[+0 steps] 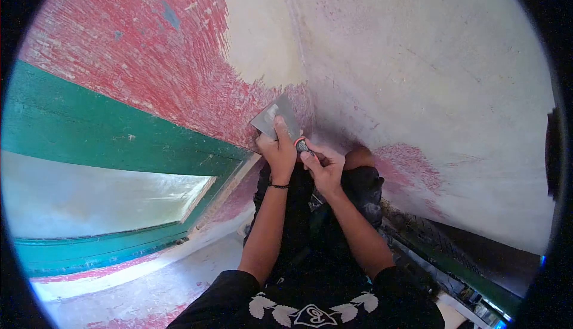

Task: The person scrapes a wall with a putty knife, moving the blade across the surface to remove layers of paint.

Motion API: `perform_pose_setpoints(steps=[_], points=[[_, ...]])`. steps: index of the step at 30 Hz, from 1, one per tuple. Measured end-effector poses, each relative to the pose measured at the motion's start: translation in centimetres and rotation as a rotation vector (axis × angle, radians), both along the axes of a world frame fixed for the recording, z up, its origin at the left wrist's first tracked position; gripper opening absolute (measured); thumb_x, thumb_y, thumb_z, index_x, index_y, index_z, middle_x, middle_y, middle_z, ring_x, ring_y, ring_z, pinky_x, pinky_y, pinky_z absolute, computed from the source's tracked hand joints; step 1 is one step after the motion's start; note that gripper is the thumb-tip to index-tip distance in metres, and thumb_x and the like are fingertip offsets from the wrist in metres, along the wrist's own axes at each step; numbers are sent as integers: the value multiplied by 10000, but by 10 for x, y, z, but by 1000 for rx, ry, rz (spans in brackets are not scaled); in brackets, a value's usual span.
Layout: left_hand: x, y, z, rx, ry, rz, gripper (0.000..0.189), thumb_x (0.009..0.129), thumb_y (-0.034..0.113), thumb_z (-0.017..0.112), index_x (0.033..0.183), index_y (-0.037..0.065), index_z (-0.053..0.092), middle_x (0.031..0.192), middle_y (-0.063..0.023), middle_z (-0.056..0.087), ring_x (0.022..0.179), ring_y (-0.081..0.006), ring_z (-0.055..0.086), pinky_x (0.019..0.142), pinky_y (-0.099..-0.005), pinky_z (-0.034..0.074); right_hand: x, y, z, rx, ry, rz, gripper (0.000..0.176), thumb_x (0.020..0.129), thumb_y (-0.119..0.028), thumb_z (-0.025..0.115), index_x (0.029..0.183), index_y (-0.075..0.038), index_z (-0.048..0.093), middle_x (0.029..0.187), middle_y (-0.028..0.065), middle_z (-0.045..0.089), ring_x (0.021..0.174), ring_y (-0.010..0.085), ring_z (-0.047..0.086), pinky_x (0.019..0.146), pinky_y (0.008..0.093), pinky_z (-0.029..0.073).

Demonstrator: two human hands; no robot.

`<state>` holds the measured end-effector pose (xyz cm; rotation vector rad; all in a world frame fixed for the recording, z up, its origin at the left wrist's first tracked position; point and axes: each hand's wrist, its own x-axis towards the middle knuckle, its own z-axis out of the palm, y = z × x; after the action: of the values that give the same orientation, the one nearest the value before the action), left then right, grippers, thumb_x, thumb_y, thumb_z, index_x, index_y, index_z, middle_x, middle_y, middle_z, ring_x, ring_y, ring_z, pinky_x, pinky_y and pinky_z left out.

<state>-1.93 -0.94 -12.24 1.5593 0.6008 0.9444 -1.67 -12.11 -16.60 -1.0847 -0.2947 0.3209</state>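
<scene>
My left hand [279,155] is closed on a wide, flat metal putty knife [285,107], its thumb pressed on the blade. A pale smear marks the blade near the thumb. Just to the right, my right hand [325,165] pinches a small dark, ridged piece with an orange-red edge [302,145], which looks like a tool handle; whether it belongs to the same putty knife I cannot tell. Both hands are close together before the wall corner. The blade overlaps the lower part of the red, scraped-looking wall [179,54].
Cream filler [256,31] covers part of the red wall beside the corner. A whitish wall [430,60] with pink traces rises on the right. At left runs a green window frame [119,129]. Dark clutter and a green bar [477,281] lie low at right.
</scene>
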Motion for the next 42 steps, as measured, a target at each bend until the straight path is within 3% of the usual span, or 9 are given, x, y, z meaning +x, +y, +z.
perform_pose_setpoints(steps=[2, 8, 10, 19, 28, 31, 42], points=[[2, -2, 3, -15, -4, -14, 403, 1024, 278, 509, 911, -82, 651, 734, -112, 680, 620, -180, 674, 561, -312, 539, 9, -4, -3, -32, -61, 16, 258, 877, -51, 722, 1132, -19, 695, 777, 39, 666, 604, 69, 563, 488, 208, 395], [4, -4, 1, 4, 12, 18, 408, 1027, 289, 504, 926, -81, 645, 739, -121, 689, 626, -181, 673, 570, -318, 531, 14, -6, 0, -6, -86, 24, 259, 876, -45, 721, 1131, -13, 691, 770, 36, 666, 601, 65, 557, 493, 209, 399], [6, -3, 0, -37, -28, 16, 407, 1027, 277, 501, 896, -84, 636, 707, -112, 683, 628, -176, 666, 570, -334, 509, 13, -1, 0, 24, -70, 10, 261, 865, -17, 722, 1124, 7, 694, 810, 26, 653, 640, 64, 558, 546, 222, 441], [30, 7, 27, 169, 9, -1, 370, 1017, 240, 520, 1127, -98, 623, 939, -162, 699, 861, -186, 660, 760, -348, 501, 33, 6, 17, 65, -47, -30, 258, 869, -10, 721, 1122, 25, 690, 876, 28, 666, 696, 70, 572, 610, 223, 482], [1, 6, -1, -16, 27, 20, 428, 1028, 266, 499, 811, -74, 641, 680, -78, 670, 616, -144, 642, 554, -315, 490, -4, 8, 1, 85, 32, -10, 286, 869, 14, 710, 1153, 17, 680, 871, 52, 673, 673, 78, 570, 600, 225, 483], [0, 4, 9, -36, 25, -23, 388, 1023, 284, 516, 904, -65, 637, 704, -94, 663, 597, -171, 661, 527, -306, 527, 2, 6, 1, 61, 23, 14, 280, 867, 7, 714, 1146, 14, 685, 853, 49, 667, 659, 76, 565, 588, 224, 477], [7, 4, 11, 6, -20, -15, 369, 1018, 275, 532, 920, -66, 637, 764, -102, 683, 608, -175, 664, 547, -301, 532, 9, 1, 2, 49, -1, 38, 300, 866, -4, 720, 1162, 19, 681, 830, 47, 662, 648, 77, 561, 577, 232, 477]])
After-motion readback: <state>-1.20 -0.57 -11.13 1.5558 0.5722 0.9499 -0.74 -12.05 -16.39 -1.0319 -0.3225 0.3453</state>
